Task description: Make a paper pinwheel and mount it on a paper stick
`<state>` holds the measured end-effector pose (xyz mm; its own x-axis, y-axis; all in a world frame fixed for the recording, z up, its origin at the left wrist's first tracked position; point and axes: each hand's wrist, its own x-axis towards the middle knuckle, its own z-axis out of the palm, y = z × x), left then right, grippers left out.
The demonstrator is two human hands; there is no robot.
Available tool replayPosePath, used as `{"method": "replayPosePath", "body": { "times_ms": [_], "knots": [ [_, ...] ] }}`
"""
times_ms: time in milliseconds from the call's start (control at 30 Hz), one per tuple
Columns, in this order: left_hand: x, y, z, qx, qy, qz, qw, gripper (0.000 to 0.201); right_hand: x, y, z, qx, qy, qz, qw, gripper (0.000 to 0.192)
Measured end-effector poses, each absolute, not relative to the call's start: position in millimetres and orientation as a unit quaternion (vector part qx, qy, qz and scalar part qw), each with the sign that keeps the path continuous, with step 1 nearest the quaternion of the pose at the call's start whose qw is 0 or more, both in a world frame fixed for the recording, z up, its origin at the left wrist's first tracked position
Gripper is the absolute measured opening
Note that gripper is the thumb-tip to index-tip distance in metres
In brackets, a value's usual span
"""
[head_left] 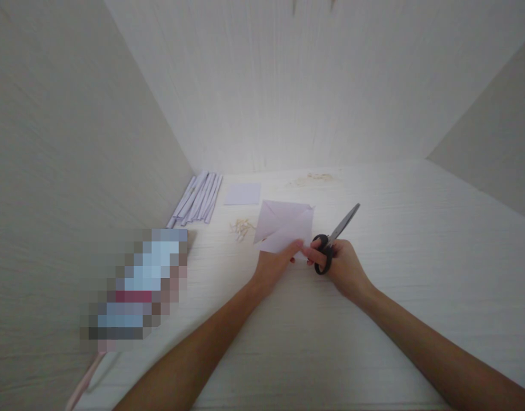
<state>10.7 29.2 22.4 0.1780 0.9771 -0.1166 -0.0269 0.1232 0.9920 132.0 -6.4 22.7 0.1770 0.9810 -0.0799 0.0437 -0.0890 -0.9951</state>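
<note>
A folded sheet of pale paper (285,220) with diagonal creases lies in front of me. My left hand (276,264) grips its near edge between thumb and fingers. Black-handled scissors (343,221) are in my right hand (343,264), with fingers through the handle loops and the blades pointing up and to the right, away from the paper. The thumb and fingertips of my right hand are at the paper's near right corner, close to my left thumb. Whether they pinch that corner is hard to tell.
Several rolled paper tubes (200,197) lie against the left wall. Beside them is a flat pale paper square (242,194). A small pile of thin pale pieces (242,228) sits left of the folded sheet, and more scraps (316,178) lie near the back wall. A pixelated object (146,279) leans at left.
</note>
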Motion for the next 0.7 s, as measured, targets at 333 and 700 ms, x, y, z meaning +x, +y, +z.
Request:
{"method": "replayPosePath", "body": {
  "times_ms": [333,700],
  "knots": [
    [6,48,13,0.369,0.501,0.577,0.529,0.024,148,-5,24,-0.521,-0.514,0.579,0.360,0.029],
    [-4,63,13,0.321,0.390,0.652,0.566,0.012,140,-17,34,-0.510,-0.610,0.555,0.247,0.045]
  ]
}}
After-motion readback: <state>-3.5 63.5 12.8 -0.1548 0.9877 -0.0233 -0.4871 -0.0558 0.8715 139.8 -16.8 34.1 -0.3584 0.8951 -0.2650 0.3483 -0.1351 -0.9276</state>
